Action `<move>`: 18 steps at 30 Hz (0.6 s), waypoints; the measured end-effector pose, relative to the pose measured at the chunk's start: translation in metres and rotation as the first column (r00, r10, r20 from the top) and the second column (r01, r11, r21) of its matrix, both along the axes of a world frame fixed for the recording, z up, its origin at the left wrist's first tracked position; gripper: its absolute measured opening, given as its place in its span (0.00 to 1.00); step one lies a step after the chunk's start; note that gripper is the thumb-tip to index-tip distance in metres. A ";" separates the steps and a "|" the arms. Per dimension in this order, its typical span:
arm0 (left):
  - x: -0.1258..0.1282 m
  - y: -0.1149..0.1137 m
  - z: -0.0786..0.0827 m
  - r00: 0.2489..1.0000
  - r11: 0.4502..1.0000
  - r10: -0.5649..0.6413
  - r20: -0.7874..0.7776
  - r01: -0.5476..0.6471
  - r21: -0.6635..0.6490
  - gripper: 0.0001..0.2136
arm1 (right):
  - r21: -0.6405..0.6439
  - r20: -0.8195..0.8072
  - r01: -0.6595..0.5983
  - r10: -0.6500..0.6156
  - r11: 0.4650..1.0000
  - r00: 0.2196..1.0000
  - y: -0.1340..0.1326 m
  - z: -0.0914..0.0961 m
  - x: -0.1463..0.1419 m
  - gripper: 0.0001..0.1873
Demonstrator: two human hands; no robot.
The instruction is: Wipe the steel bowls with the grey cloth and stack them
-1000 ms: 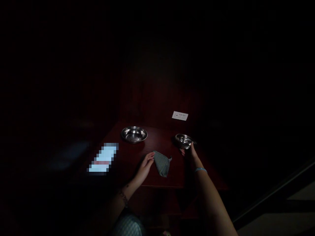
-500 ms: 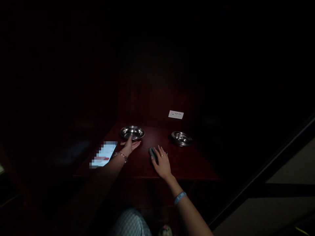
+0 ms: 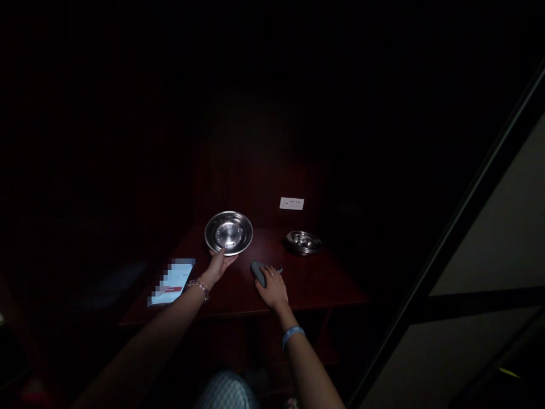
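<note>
The scene is very dark. My left hand [image 3: 219, 266] grips the near rim of a shiny steel bowl [image 3: 229, 232] and tips it up so that its inside faces me, above a dark red wooden table [image 3: 323, 284]. My right hand [image 3: 271, 286] rests palm down on a grey-green cloth [image 3: 258, 271] lying on the table, fingers curled over it. A second steel bowl [image 3: 303, 241] sits on the table to the right, apart from both hands.
A pale blue paper or card [image 3: 172, 282] lies near the table's left edge. A white socket plate [image 3: 292, 203] is on the dark wall behind. A dark diagonal rail [image 3: 460, 238] runs down the right side.
My right hand left the right bowl and came down on the cloth. My left hand left the cloth, took the left bowl's rim and tilted the bowl up toward me.
</note>
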State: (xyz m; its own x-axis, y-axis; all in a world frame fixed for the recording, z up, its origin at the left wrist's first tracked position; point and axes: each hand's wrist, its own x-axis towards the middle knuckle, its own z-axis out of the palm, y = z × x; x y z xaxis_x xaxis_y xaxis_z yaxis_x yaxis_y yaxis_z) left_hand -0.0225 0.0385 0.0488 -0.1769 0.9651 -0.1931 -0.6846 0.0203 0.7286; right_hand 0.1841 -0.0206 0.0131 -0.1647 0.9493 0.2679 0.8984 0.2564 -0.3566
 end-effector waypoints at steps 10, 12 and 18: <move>0.021 -0.077 -0.018 0.989 0.987 -0.139 -0.045 0.142 0.074 0.10 | -0.004 0.024 0.393 -0.392 0.920 0.920 -0.018 0.003 -0.010 0.31; 0.020 -0.081 -0.020 0.990 0.991 -0.115 -0.077 0.120 0.063 0.09 | -0.018 0.019 0.402 -0.402 0.915 0.916 -0.021 0.004 -0.011 0.31; 0.024 -0.072 -0.027 0.977 0.998 0.014 -0.214 -0.002 0.057 0.08 | -0.043 0.034 0.380 -0.379 0.924 0.925 -0.024 0.006 -0.008 0.31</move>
State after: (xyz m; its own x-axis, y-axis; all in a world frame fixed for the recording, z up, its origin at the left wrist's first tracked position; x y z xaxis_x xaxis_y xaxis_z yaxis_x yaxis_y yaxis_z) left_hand 0.0011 -0.0337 0.0216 -0.2158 0.9718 -0.0953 -0.5127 -0.0297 0.8580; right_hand 0.1758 -0.0443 0.0191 0.2044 0.9537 0.2207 0.9337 -0.1223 -0.3367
